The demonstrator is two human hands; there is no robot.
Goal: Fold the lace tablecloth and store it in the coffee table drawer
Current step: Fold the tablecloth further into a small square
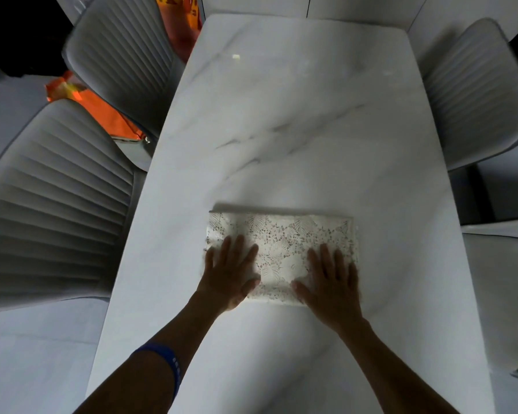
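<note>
White marble table (296, 115) holds the folded lace tablecloth (284, 246) at its near middle; left hand (229, 274) and right hand (331, 282) press flat on it, fingers straight. Ribbed grey chairs (51, 198) flank the table; an orange bag (102, 112) lies beyond the left chairs.

- Lace tablecloth (281, 249): white to cream openwork fabric with a leaf and flower pattern, small holes showing darker across the surface.
- State: folded into a compact rectangle of several layers; the far edge is straight and casts a narrow shadow, the near edge shows a thicker folded lip.
- Pose: lies flat, long side running left to right, slightly skewed so the right end sits a little nearer than the left.
- Location: on a white marble-look table top, in its near half, roughly centred between the long edges.
- Contact: two flat palms cover the near left and near right corners.
</note>
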